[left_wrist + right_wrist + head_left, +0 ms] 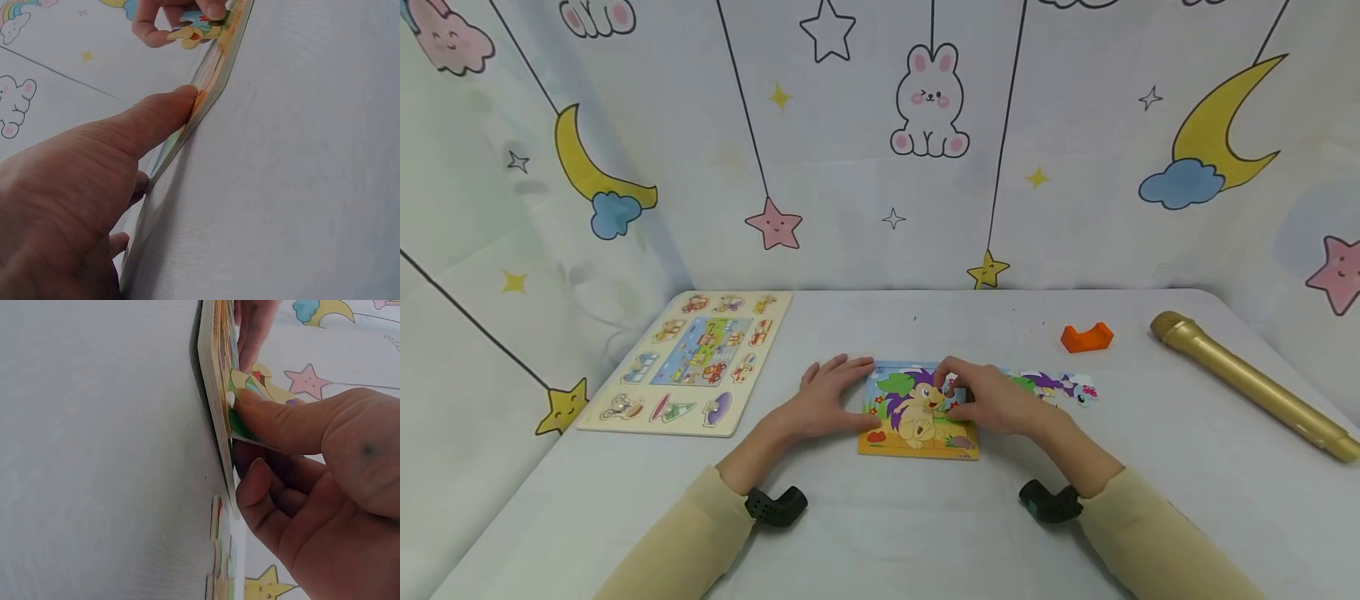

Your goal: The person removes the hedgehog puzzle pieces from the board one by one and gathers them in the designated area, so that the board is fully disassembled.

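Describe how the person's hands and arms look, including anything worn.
Both arms wear long, plain, pale beige sleeves. The left hand and right hand are bare, ungloved. At each wrist sits a curved black device, no cable visible. A small dark mark shows below the right thumb.

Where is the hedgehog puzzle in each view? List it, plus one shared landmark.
Head: puzzle, lower middle.
Left wrist: puzzle edge-on, slanting from top, right of center, to lower left.
Right wrist: puzzle edge-on, upper middle.
Shared landmark: right hand.
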Available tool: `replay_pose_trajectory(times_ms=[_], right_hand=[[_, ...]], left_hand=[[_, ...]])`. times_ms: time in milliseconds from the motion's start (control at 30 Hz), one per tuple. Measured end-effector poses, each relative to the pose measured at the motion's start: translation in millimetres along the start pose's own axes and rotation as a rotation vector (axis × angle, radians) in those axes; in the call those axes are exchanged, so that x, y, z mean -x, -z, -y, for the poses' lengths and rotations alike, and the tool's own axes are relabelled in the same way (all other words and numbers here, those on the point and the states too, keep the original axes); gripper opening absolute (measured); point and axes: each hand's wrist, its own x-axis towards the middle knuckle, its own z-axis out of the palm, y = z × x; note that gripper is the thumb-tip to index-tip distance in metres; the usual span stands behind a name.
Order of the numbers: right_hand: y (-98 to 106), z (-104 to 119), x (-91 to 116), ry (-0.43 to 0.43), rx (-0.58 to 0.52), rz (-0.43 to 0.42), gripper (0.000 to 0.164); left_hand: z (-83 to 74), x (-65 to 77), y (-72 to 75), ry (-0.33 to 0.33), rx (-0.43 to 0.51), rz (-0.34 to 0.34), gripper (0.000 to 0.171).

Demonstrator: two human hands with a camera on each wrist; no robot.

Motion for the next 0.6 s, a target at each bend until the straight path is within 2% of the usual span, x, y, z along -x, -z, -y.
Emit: replay_pose_trajectory(times_ms=[300,433,600], right_hand=[[6,0,-1,-0.012,-0.030,0.015,0.030],[13,0,2,-0.053,-0.087,0.035,0.032],[28,-3,10,-0.023,-0.093,0.003,0.033]], left_hand=[[2.3,0.1,0.7,-0.006,-0.002,-0.005,0.085],[2.7,0.7,1.0,-0.004,0.000,-0.003,0.085],[1.6,0.3,-0.2,-0.010,0.008,-0.002,0.085]])
